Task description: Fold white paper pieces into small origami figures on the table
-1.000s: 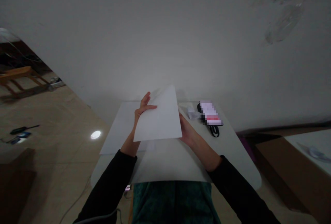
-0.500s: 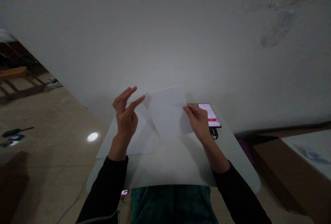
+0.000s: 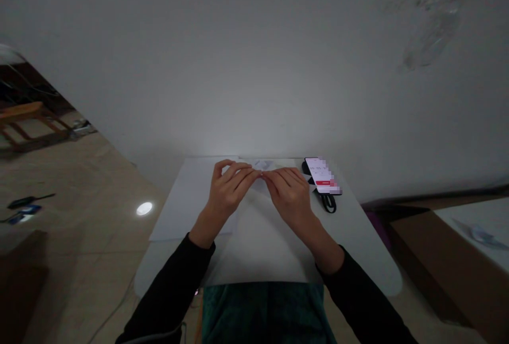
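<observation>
In the head view, the left hand [image 3: 228, 190] and right hand [image 3: 289, 195] sit almost fingertip to fingertip, fingers extended and pressing down, not gripping, on a folded sheet of white paper [image 3: 262, 165], its long axis running left to right across the tabletop [image 3: 358, 240]. Right of the paper lies a smartphone [image 3: 321, 175] on a black cable [image 3: 328, 204] — left of it, a flat white sheet [image 3: 186, 201].

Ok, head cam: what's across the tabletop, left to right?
Flat white sheet → left hand → folded white paper → right hand → smartphone
</observation>
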Action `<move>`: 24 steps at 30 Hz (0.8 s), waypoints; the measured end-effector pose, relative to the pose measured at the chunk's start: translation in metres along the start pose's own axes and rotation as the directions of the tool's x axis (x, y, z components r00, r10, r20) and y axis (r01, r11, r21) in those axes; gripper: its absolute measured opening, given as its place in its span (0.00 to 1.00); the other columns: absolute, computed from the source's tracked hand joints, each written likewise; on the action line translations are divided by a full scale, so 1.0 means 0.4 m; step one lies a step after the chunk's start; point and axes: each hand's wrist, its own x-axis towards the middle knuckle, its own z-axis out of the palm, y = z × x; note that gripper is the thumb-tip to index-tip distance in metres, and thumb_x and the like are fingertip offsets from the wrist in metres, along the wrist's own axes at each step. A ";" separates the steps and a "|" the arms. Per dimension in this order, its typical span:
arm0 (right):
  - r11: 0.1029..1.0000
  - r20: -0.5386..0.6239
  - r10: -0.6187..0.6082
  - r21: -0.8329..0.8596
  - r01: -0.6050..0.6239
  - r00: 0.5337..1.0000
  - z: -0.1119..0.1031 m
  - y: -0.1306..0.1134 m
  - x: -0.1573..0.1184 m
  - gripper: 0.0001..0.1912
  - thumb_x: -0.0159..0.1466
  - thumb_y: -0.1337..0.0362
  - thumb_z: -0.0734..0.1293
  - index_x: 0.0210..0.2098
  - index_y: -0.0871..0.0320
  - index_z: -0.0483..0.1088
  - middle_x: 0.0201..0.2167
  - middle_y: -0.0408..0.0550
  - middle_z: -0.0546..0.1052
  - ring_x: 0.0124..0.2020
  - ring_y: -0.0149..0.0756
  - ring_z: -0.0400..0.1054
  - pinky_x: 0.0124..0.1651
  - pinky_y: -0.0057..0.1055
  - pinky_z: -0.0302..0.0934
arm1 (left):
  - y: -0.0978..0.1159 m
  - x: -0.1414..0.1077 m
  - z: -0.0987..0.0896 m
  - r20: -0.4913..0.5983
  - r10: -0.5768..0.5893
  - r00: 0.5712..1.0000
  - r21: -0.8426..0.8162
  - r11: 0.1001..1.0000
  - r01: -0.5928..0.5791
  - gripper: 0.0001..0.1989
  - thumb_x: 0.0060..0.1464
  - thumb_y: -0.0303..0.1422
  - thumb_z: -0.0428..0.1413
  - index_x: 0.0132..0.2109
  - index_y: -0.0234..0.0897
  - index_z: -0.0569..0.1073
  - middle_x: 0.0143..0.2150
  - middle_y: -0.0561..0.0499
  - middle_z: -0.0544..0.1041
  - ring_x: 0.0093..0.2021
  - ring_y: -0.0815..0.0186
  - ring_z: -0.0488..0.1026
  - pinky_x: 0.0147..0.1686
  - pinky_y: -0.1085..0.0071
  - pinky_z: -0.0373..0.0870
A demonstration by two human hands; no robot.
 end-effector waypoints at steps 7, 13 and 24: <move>0.990 -0.139 0.116 0.097 -0.103 0.983 -0.016 -0.032 0.006 0.05 0.61 0.71 0.66 0.32 0.56 0.72 0.31 0.45 0.79 0.34 0.36 0.73 0.42 0.36 0.61 | 0.004 -0.010 0.003 -0.093 0.003 0.996 0.067 0.998 0.003 0.10 0.60 0.27 0.57 0.48 0.42 0.74 0.39 0.52 0.82 0.42 0.64 0.75 0.48 0.62 0.60; 0.958 -0.170 0.268 0.155 -0.242 0.948 0.015 -0.008 0.000 0.06 0.57 0.72 0.66 0.28 0.55 0.72 0.27 0.41 0.79 0.32 0.35 0.73 0.43 0.37 0.58 | -0.043 -0.036 0.007 -0.142 -0.043 0.989 0.143 0.988 0.063 0.09 0.58 0.27 0.58 0.45 0.45 0.75 0.36 0.55 0.81 0.38 0.63 0.74 0.47 0.60 0.57; 0.736 -0.068 0.607 0.423 -0.528 0.792 0.033 0.153 -0.030 0.06 0.60 0.61 0.65 0.35 0.55 0.72 0.34 0.47 0.77 0.38 0.38 0.71 0.42 0.37 0.63 | -0.174 -0.078 0.023 -0.175 -0.496 0.851 0.028 0.861 0.507 0.07 0.61 0.37 0.55 0.38 0.43 0.76 0.31 0.52 0.78 0.39 0.58 0.71 0.47 0.57 0.57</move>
